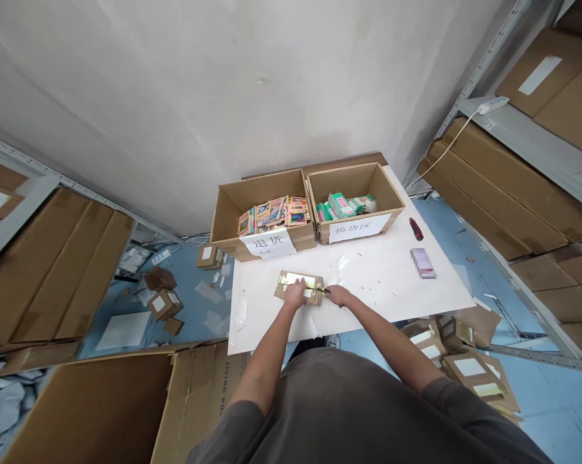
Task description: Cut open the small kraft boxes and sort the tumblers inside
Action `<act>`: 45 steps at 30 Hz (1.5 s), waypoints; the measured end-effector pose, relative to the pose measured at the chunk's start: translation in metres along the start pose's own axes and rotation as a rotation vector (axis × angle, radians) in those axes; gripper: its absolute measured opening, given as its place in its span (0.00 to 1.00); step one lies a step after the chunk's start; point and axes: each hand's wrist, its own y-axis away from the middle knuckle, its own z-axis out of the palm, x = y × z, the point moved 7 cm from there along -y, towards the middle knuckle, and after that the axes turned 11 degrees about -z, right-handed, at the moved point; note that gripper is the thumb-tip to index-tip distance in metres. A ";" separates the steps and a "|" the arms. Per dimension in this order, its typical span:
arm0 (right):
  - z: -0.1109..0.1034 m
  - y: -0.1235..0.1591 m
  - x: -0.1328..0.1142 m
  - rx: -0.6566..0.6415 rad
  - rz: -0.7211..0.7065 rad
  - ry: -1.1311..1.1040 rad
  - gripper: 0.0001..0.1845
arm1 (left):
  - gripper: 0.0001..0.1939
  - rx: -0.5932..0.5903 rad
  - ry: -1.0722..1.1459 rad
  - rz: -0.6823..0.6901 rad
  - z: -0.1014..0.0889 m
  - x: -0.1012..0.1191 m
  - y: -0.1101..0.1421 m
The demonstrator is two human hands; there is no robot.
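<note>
Head view. A small, flat, brown cardboard parcel with a white label and shiny tape lies on the near part of the white-topped desk, left of the desk's middle and directly in front of the person. Its long axis runs left to right, the right end angled slightly nearer. The left hand is the nearer of the two, resting on the parcel at its near edge; the right hand lies just beyond the right end, so that the parcel is to the left of its fingers. A slim black-and-yellow cutter bridges that gap, pointing left over the parcel's right end; whether its blade has entered the cardboard cannot be told.

Fingers: those of the left hand lie on the parcel's upper face, and whether they also wrap its edge is unclear. Those of the right hand are closed around the cutter's handle.

Surroundings: at the far side stand two open brown cartons with paper signs, the left one containing colourful flat packets, the right one green-and-white small boxes. A red-and-black knife lies to the right.
</note>
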 end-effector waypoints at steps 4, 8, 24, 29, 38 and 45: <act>0.020 0.003 0.009 -0.027 0.041 -0.304 0.13 | 0.57 -0.009 -0.003 -0.005 -0.002 -0.002 0.000; 0.036 0.006 0.016 -0.043 0.071 -0.540 0.14 | 0.54 -0.027 -0.005 0.006 0.000 -0.004 -0.004; 0.046 0.008 0.019 -0.012 0.066 -0.613 0.15 | 0.55 -0.004 0.045 0.040 0.003 -0.005 -0.003; 0.046 0.011 0.019 -0.006 0.062 -0.637 0.13 | 0.52 0.015 0.065 0.065 0.001 -0.004 0.000; 0.017 0.037 0.037 0.110 -0.003 -0.427 0.13 | 0.35 0.163 0.143 0.140 -0.003 -0.002 0.008; -0.005 0.035 0.013 0.159 -0.072 0.049 0.20 | 0.49 0.077 -0.048 0.081 -0.005 -0.006 -0.035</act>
